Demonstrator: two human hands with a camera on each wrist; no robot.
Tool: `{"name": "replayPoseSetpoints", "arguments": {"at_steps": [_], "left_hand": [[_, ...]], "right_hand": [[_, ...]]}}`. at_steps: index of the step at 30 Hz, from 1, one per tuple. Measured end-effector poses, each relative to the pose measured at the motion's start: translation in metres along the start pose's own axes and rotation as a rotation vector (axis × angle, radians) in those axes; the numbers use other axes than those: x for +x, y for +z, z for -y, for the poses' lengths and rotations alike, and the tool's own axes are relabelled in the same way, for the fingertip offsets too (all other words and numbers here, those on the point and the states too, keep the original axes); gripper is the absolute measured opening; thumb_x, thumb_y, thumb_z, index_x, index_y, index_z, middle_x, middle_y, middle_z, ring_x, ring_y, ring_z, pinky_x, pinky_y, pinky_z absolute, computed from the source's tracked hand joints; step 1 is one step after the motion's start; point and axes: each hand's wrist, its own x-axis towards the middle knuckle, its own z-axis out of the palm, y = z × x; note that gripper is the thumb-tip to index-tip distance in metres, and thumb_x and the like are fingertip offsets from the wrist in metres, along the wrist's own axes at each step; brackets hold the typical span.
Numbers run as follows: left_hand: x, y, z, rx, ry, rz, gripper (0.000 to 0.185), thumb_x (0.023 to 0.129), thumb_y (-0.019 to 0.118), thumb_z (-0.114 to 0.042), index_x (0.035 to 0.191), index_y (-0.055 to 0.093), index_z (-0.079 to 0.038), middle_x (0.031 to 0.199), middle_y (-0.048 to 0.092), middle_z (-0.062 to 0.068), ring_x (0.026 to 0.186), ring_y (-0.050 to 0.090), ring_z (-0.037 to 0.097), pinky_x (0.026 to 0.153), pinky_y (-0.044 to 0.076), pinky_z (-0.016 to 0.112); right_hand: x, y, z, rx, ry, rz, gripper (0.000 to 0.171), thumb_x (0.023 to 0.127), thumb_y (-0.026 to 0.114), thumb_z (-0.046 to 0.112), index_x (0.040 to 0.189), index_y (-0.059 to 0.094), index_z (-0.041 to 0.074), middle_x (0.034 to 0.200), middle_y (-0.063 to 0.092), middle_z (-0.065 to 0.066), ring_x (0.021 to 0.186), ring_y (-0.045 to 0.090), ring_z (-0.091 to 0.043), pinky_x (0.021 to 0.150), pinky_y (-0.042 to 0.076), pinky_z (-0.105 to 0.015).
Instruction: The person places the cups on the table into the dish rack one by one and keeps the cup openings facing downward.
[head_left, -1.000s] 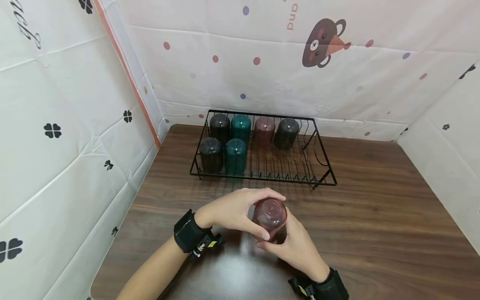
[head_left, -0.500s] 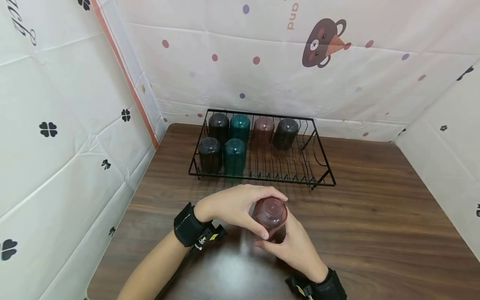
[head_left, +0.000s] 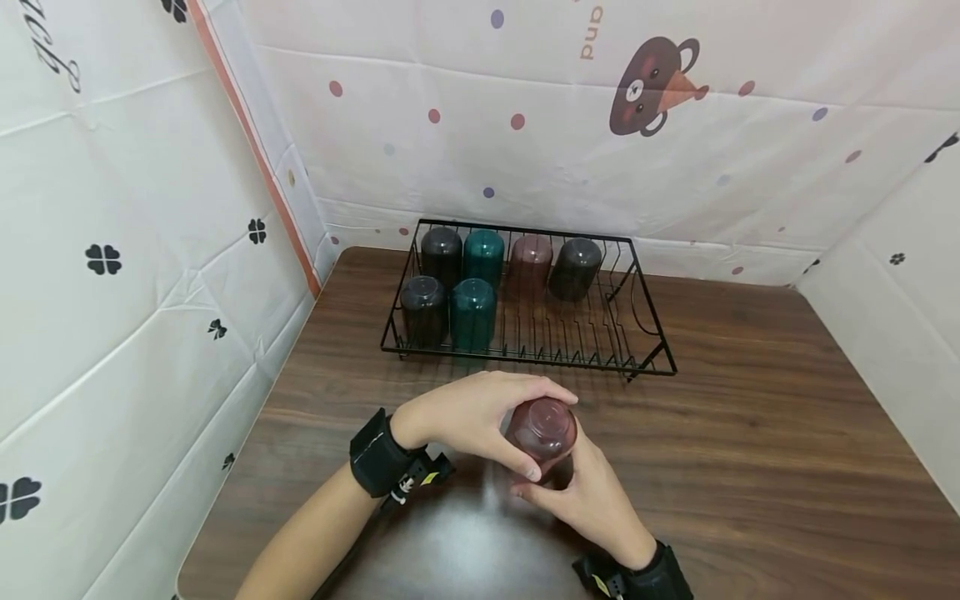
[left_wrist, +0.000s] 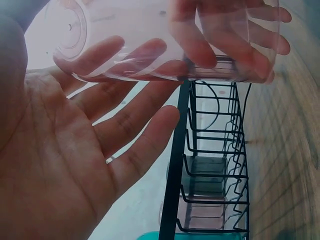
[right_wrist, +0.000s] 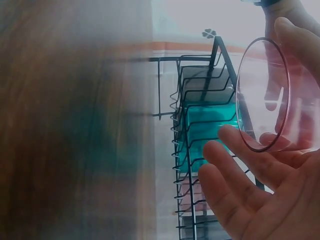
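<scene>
1. My left hand [head_left: 468,412] and right hand [head_left: 581,487] both grip the translucent reddish-brown plastic cup [head_left: 542,429], held upside down.
2. Cup sits over the brown wooden tabletop's [head_left: 750,433] near edge, before the black wire rack [head_left: 648,333].

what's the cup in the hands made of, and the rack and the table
Cup: looks like tinted see-through plastic, fingers show through its wall. Rack: thin black wire, probably coated metal. Table: dark wood grain with a glossy sheen, possibly laminate.
</scene>
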Motion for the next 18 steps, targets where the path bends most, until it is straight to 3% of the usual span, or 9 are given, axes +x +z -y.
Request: {"name": "replayPoseSetpoints", "arguments": {"at_steps": [18], "left_hand": [[0.0012,0.0028,0.0062,0.024,0.005,-0.021,0.085,0.083,0.08,-0.055,0.154,0.042,-0.028,0.147,0.054,-0.007,0.131,0.051,0.001,0.102,0.048,0.022]], "right_hand": [[-0.0019,0.0003,-0.0068,0.029,0.014,-0.003,0.094,0.078,0.089,0.038,0.154,0.034,0.029,0.139,0.06,0.007,0.119,0.062,-0.009,0.094,0.054,-0.029]]}}
